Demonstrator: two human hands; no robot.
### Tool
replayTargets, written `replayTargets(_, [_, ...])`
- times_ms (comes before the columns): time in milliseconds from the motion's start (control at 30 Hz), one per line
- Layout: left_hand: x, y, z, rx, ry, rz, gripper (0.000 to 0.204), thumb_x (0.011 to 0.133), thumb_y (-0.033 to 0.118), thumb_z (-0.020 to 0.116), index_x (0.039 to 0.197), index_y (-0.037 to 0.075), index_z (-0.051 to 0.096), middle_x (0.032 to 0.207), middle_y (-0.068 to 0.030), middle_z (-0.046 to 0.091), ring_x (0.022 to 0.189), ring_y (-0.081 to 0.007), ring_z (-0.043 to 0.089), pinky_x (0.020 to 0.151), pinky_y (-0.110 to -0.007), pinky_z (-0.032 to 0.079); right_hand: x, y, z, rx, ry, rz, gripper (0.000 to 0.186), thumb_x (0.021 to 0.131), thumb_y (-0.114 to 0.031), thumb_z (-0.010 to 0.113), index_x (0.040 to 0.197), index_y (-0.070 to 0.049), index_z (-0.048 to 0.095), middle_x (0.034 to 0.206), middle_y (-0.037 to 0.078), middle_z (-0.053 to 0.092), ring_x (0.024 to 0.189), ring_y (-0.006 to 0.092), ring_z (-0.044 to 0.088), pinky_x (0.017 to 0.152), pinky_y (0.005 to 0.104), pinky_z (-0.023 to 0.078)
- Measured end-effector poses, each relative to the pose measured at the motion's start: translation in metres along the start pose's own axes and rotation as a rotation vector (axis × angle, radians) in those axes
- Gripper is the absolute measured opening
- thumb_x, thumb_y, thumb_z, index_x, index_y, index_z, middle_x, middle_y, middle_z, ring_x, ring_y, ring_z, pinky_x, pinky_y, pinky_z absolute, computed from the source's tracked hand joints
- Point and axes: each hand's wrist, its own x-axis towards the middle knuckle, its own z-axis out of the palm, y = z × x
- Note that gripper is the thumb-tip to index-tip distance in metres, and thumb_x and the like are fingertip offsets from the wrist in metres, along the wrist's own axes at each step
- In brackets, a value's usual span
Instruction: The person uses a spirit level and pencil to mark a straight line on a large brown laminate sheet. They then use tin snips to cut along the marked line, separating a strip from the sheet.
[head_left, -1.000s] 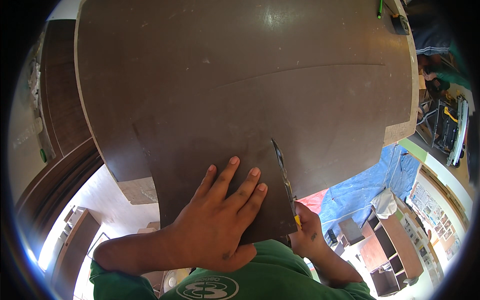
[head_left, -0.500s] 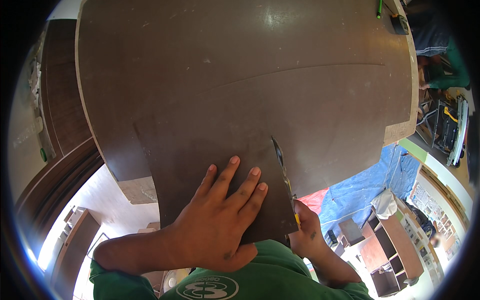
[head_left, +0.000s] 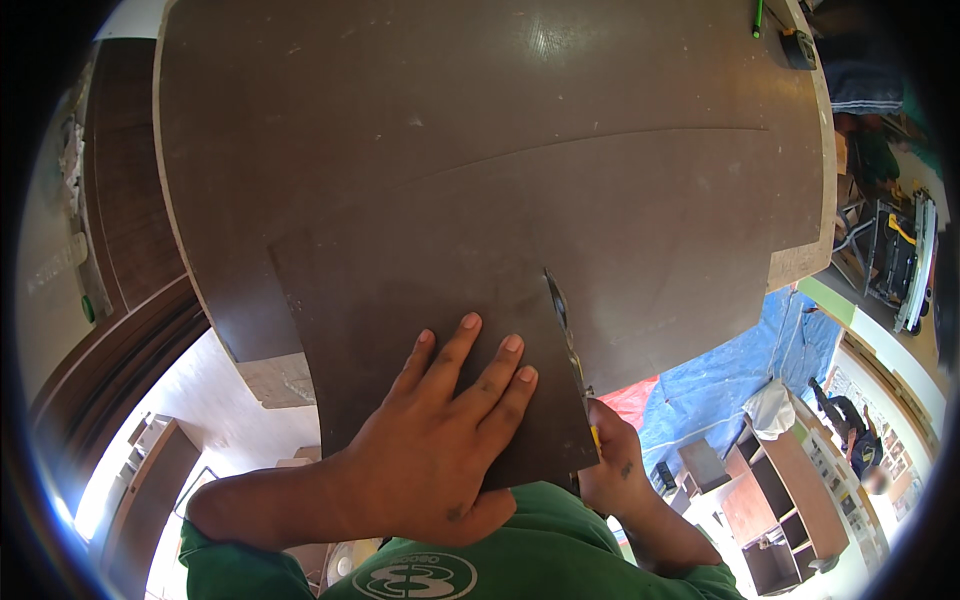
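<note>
A thin dark brown sheet [head_left: 650, 250] lies on a larger board of the same colour, its near part reaching over the edge toward my body. My left hand [head_left: 430, 440] rests flat on the sheet, fingers spread and pointing away from me. Just to its right, a pair of snips [head_left: 570, 340] with a bit of yellow at the handle sits in a cut through the sheet. My right hand [head_left: 612, 460] is closed round the snips' handles at the near edge. The sheet and the snips hide part of its fingers.
The large brown board [head_left: 300, 80] fills the far side. A tape measure [head_left: 798, 50] and a green pen-like stick [head_left: 758, 18] lie at its far right corner. Below, right, are a blue tarp [head_left: 700, 360] and a wooden shelf unit [head_left: 800, 500]. Other people are at the right.
My hands, the sheet and the snips have stayed almost still. At the right rim, a person in the background has come further into view, and another person farther up has shifted.
</note>
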Motion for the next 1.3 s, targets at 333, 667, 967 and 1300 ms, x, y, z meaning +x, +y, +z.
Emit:
replayTargets(333, [-0.0014, 0.0001, -0.0005, -0.003, -0.002, 0.006, 0.088, 0.080, 0.039, 0.067, 0.151, -0.010, 0.054, 0.162, -0.0339, 0.045, 0.152, -0.0611, 0.035, 0.118, -0.074, 0.036, 0.0008, 0.0005, -0.0015, -0.022, -0.004, -0.010, 0.030, 0.106, -0.015, 0.064, 0.124, 0.010, 0.059, 0.074, 0.004, 0.063, 0.067, 0.0077, 0.060, 0.061, 0.0280, 0.049])
replayTargets(667, [-0.0026, -0.0004, -0.0009, -0.017, -0.006, 0.003, 0.088, 0.080, 0.039, 0.068, 0.152, -0.011, 0.053, 0.162, -0.0341, 0.045, 0.152, -0.0608, 0.035, 0.118, -0.073, 0.037, 0.0019, 0.0038, -0.0013, 0.023, -0.008, -0.040, 0.026, 0.107, -0.015, 0.062, 0.120, 0.007, 0.060, 0.073, 0.002, 0.061, 0.066, 0.0063, 0.058, 0.060, 0.0270, 0.047])
replayTargets(967, [-0.0028, 0.0003, -0.0033, -0.017, -0.029, 0.008, 0.090, 0.082, 0.042, 0.068, 0.153, -0.011, 0.051, 0.164, -0.0341, 0.043, 0.152, -0.0614, 0.034, 0.118, -0.073, 0.036, 0.0037, 0.0011, -0.0021, 0.019, -0.010, -0.020, 0.028, 0.107, -0.016, 0.061, 0.123, 0.007, 0.060, 0.074, 0.002, 0.061, 0.066, 0.0056, 0.057, 0.059, 0.0266, 0.047])
replayTargets(1300, [-0.0028, 0.0007, -0.0045, -0.026, -0.038, 0.011, 0.089, 0.084, 0.043, 0.067, 0.153, -0.010, 0.051, 0.164, -0.0346, 0.042, 0.153, -0.0614, 0.033, 0.118, -0.073, 0.036, 0.0033, 0.0020, -0.0024, 0.028, 0.007, -0.012, 0.026, 0.106, -0.012, 0.062, 0.123, 0.007, 0.061, 0.075, 0.001, 0.062, 0.066, 0.0056, 0.057, 0.060, 0.0267, 0.047])
